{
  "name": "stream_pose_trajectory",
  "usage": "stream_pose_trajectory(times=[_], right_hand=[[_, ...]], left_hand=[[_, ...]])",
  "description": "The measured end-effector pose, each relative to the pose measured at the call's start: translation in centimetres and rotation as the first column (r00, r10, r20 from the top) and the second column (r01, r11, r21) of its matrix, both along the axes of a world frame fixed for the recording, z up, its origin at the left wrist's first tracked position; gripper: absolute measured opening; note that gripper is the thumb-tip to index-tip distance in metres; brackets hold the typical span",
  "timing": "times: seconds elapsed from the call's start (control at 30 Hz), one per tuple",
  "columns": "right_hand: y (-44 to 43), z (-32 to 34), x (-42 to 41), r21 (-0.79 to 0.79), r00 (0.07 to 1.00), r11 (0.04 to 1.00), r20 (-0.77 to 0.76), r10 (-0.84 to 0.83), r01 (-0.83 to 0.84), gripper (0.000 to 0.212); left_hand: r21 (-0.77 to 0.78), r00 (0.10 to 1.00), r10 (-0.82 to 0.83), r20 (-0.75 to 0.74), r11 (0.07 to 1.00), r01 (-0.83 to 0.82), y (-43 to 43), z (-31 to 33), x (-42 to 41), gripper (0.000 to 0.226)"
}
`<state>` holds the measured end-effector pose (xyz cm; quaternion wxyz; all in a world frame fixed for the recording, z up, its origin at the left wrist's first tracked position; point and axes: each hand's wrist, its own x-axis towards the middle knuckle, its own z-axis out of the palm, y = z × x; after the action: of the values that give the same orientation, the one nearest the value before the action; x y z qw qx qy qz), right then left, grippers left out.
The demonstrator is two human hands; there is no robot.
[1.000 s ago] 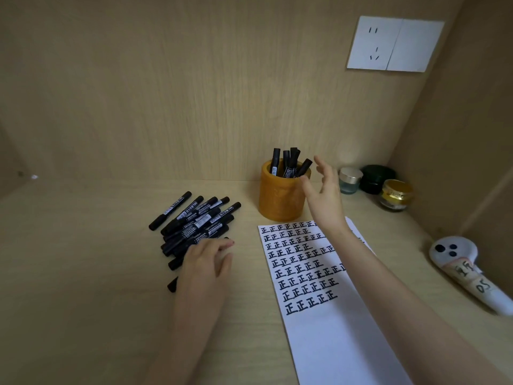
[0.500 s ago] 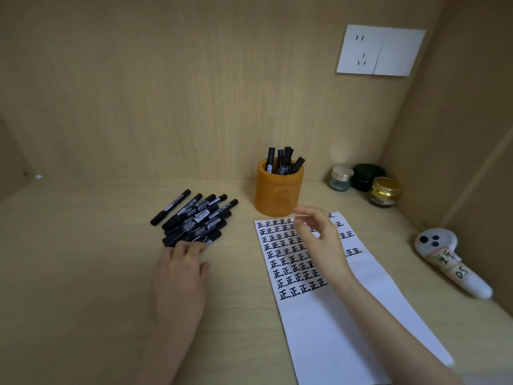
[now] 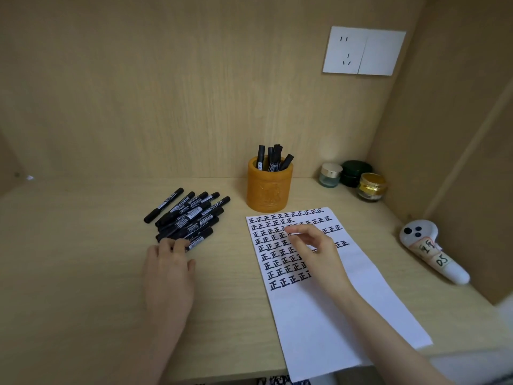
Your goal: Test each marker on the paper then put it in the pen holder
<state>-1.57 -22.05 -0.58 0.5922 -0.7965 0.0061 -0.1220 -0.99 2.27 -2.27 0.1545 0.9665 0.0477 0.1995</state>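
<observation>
With few in the orange cylindrical pen holder [image 3: 269,190], I am touching the ten-o'clock pile of black plastic markers [image 3: 188,216] with my left hand [image 3: 169,273], fingers straight, my right hand [image 3: 316,252] hovering loose and empty over white paper [image 3: 333,315].

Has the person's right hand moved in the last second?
Yes. The right hand has drawn back from the orange cylindrical pen holder toward the person, over the white paper sheet.
</observation>
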Motion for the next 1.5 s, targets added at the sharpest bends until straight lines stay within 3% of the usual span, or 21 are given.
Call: stream_pose_trajectory(times=[0.27, 0.4, 0.47, 0.57, 0.7, 0.9, 1.07, 1.27, 1.5], right_hand=[[0.1, 0.1, -0.8, -0.001, 1.0, 1.0, 0.001, 0.016, -0.016, 0.018], [0.2, 0.2, -1.2, 0.001, 1.0, 1.0, -0.009, 0.013, -0.013, 0.017], [0.3, 0.3, -1.4, -0.004, 1.0, 1.0, -0.014, 0.016, -0.016, 0.015], [0.8, 0.9, -1.9, 0.011, 0.997, 0.997, -0.025, 0.075, -0.075, 0.01], [1.8, 1.3, -2.6, 0.058, 0.977, 0.975, 0.016, 0.213, -0.214, 0.023], [1.5, 1.4, -3.0, 0.243, 0.975, 0.944, 0.063, 0.213, -0.222, 0.044], [1.6, 1.8, -3.6, 0.314, 0.975, 0.924, 0.039, 0.217, -0.218, 0.038], [1.9, 2.3, -4.2, 0.326, 0.972, 0.919, 0.0, 0.235, -0.223, 0.014], [1.7, 2.0, -4.4, 0.328, 0.967, 0.912, 0.012, 0.255, -0.245, 0.023]], left_hand=[[0.026, 0.999, 0.011, -0.044, 1.0, -0.01, 0.6, 0.5, 0.9, 0.024], [-0.005, 0.999, -0.038, 0.028, 0.999, 0.038, 0.6, 0.5, 0.4, 0.021], [-0.092, 0.99, -0.107, 0.089, 0.989, 0.115, -0.5, 1.2, -0.5, 0.02], [-0.305, 0.958, -0.267, 0.104, 0.908, 0.286, -3.1, 2.7, -1.8, 0.017], [-0.489, 0.875, -0.474, 0.095, 0.744, 0.456, -6.3, 3.7, -3.3, 0.01], [-0.498, 0.834, -0.544, 0.093, 0.7, 0.512, -7.2, 2.8, -4.0, 0.012], [-0.523, 0.797, -0.603, 0.035, 0.669, 0.529, -7.6, 2.4, -4.5, 0.011], [-0.538, 0.781, -0.623, 0.033, 0.648, 0.539, -7.8, 2.4, -4.7, 0.017], [-0.666, 0.755, -0.655, 0.036, 0.547, 0.507, -8.2, 2.4, -5.0, 0.015]])
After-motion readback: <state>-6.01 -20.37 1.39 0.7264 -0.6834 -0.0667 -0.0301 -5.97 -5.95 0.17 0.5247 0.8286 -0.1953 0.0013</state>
